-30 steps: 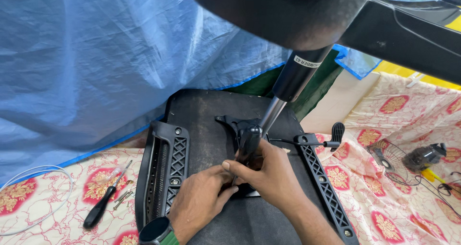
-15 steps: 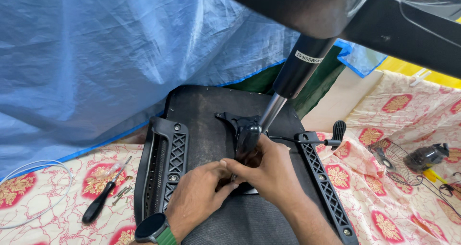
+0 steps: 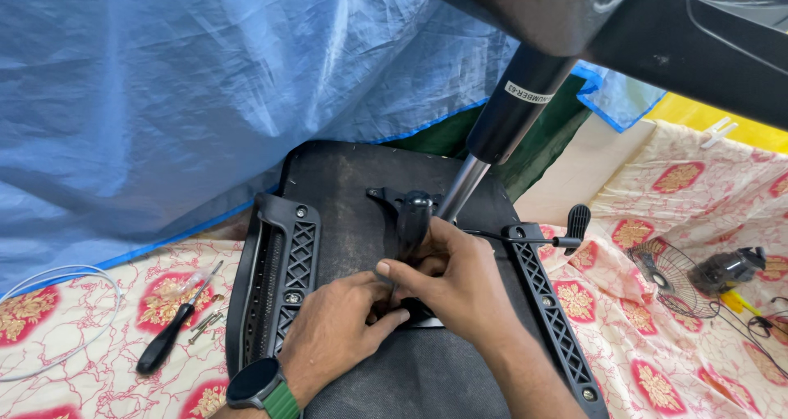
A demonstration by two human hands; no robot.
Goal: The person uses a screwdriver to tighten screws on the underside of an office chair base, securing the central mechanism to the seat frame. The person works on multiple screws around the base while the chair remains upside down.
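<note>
Looking down at centre frame, I see my left hand point(image 3: 341, 329) and right hand point(image 3: 447, 275) closed together on the black mechanism plate point(image 3: 410, 214) bolted to the upturned chair seat point(image 3: 345, 181), just below the gas cylinder point(image 3: 501, 123); a screwdriver point(image 3: 168, 337) lies lower left.

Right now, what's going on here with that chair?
A person has an office chair seat lying upside down on a patterned cloth. Both hands, left hand and right hand, are at the black mechanism under the gas cylinder. A screwdriver lies to the left.
</note>
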